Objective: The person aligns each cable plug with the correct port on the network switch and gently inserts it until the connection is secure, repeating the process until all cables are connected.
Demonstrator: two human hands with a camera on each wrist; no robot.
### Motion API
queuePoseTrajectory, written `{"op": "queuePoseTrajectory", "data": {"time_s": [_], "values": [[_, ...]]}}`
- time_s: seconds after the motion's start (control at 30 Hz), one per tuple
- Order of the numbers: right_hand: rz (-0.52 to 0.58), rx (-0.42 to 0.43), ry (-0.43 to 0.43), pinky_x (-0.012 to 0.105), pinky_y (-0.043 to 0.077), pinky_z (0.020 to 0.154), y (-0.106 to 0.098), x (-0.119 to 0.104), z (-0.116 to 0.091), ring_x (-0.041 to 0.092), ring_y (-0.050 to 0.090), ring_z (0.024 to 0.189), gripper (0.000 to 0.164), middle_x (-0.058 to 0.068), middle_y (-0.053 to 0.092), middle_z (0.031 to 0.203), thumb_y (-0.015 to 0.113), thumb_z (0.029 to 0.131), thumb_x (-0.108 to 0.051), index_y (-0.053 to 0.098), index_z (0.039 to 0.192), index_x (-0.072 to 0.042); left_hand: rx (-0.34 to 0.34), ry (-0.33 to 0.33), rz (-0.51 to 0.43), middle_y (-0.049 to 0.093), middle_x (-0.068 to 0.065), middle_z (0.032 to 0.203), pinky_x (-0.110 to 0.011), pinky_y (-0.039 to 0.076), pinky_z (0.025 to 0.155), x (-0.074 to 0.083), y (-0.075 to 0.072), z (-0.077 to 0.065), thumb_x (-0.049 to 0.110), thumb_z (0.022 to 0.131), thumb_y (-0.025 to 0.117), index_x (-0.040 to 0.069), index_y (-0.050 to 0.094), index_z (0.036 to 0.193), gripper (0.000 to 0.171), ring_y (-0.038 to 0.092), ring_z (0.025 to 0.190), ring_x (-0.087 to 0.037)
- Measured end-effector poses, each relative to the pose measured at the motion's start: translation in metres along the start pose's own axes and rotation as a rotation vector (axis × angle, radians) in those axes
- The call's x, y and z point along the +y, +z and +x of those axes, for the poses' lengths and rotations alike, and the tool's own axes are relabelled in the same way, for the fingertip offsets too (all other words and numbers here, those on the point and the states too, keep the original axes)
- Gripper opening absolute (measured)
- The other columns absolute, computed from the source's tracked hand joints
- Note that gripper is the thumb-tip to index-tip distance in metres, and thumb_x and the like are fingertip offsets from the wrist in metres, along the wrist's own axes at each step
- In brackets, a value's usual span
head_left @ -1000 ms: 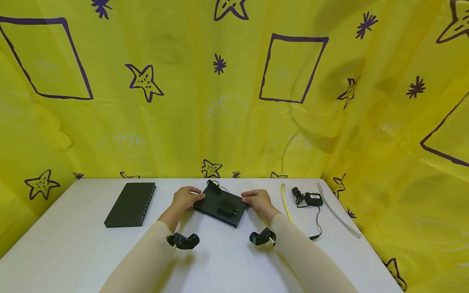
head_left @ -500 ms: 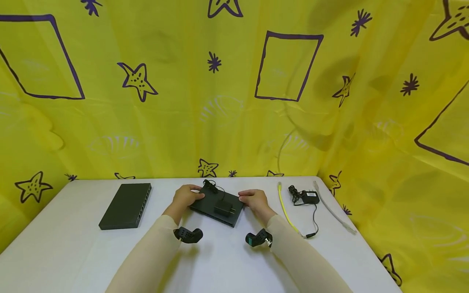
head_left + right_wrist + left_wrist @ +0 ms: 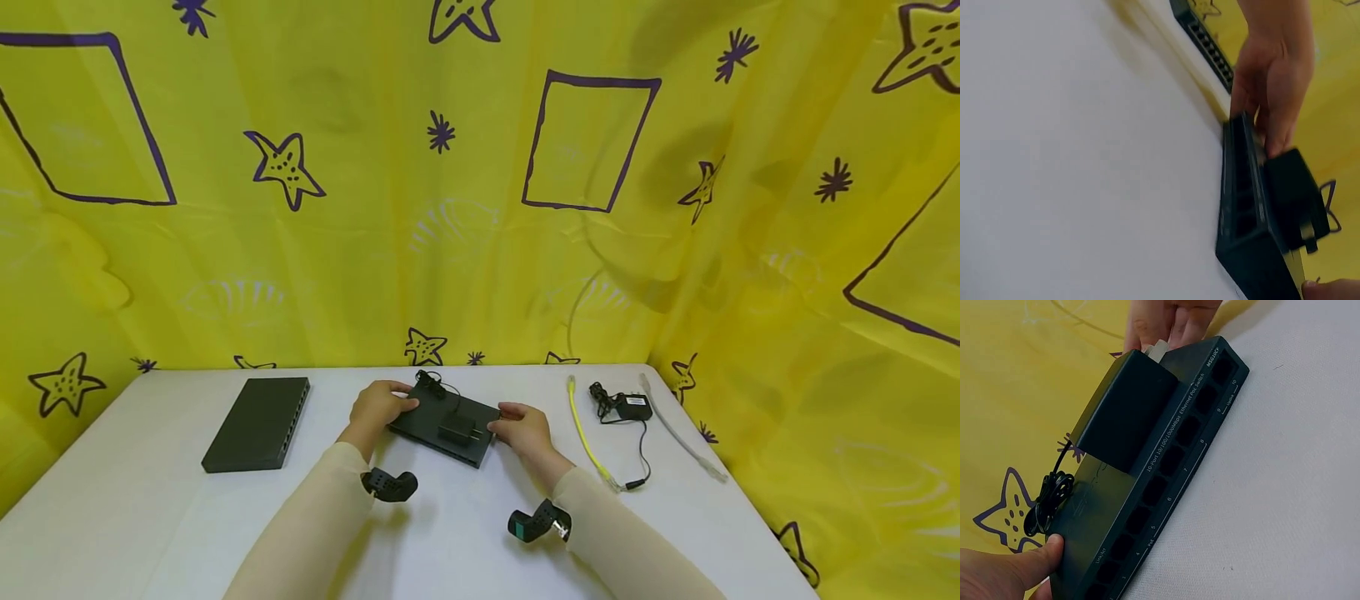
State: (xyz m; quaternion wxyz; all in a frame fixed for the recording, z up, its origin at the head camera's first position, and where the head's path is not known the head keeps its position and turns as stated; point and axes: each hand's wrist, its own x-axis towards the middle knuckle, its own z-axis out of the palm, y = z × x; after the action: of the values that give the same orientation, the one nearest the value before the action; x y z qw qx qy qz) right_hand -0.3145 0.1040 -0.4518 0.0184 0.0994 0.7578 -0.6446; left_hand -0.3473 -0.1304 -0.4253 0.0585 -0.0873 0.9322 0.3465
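Note:
A flat black network switch [image 3: 423, 423] is at the middle of the table, turned at an angle, its row of ports facing the person. On its top lies a black power adapter [image 3: 456, 427] with two prongs pointing right; the adapter's coiled cord [image 3: 1052, 499] sits near the back left corner. My left hand [image 3: 375, 412] grips the left end, thumb on top and fingers mostly hidden beneath. At the opposite end my right hand [image 3: 527, 435] holds the edge close to the prongs, and its thumb [image 3: 1329, 290] shows on top in the right wrist view.
Another black box with ports [image 3: 257, 425] lies at the left. On the right are a yellow cable [image 3: 582, 432], a second power adapter [image 3: 634, 407] with its bundled cord, and a grey cable [image 3: 678, 429]. Yellow patterned curtain [image 3: 360, 250] borders the table's back and right.
My right hand has slid slightly toward me along the switch's right end, its wrist lower. The switch and left hand stay nearly in place; the head view has shifted a little.

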Motion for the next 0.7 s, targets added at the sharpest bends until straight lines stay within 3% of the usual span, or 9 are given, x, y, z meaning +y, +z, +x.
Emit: {"op": "queuePoseTrajectory", "data": {"time_s": [0.23, 0.7], "values": [[0.152, 0.015, 0.014, 0.037, 0.061, 0.077, 0.007, 0.005, -0.018, 0.017, 0.067, 0.082, 0.054, 0.026, 0.062, 0.114, 0.071, 0.079, 0.014, 0.052, 0.13, 0.015, -0.002, -0.005, -0.004, 0.052, -0.022, 0.141, -0.051, 0.045, 0.098, 0.0, 0.0, 0.0, 0.031, 0.09, 0.07, 0.014, 0.066, 0.128, 0.042, 0.05, 0.126, -0.042], [0.111, 0.053, -0.002, 0.037, 0.061, 0.075, 0.01, 0.005, -0.018, 0.019, 0.068, 0.083, 0.05, 0.027, 0.064, 0.112, 0.071, 0.078, 0.016, 0.056, 0.126, 0.015, 0.002, 0.006, 0.003, 0.052, -0.022, 0.142, -0.052, 0.043, 0.101, 0.0, 0.0, -0.001, 0.032, 0.091, 0.07, 0.014, 0.066, 0.129, 0.043, 0.049, 0.128, -0.042]]}}
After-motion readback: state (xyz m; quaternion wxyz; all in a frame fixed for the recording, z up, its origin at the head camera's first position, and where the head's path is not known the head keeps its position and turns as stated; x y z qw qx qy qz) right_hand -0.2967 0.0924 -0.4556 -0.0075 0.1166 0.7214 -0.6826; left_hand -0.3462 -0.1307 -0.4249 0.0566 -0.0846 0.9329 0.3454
